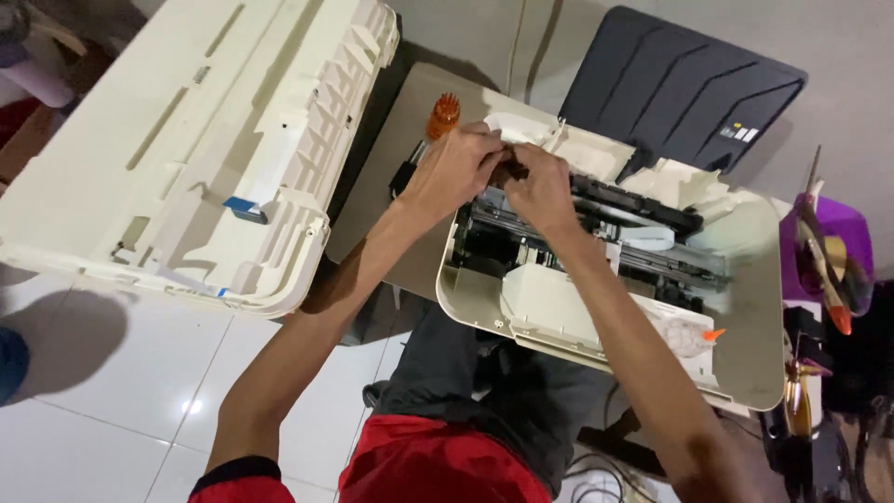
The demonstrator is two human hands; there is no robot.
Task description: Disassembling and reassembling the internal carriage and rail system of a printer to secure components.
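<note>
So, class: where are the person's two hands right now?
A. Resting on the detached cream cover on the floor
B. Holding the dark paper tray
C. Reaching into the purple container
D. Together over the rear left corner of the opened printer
D: the left hand and right hand meet over the opened printer, beside an orange-handled tool.

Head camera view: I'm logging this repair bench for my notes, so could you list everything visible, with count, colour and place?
Opened printer body: one, cream, centre right, inner mechanism exposed.
Removed top cover: one, cream, upper left, lying underside up.
Paper tray flap: one, dark grey, top right, raised behind the printer.
Screwdriver handle: one, orange, above the left hand.
Purple container: one, right edge, tools inside.
Floor tiles: white, lower left.
Left hand: at the mechanism's top left.
Right hand: beside it, touching the mechanism.
</note>
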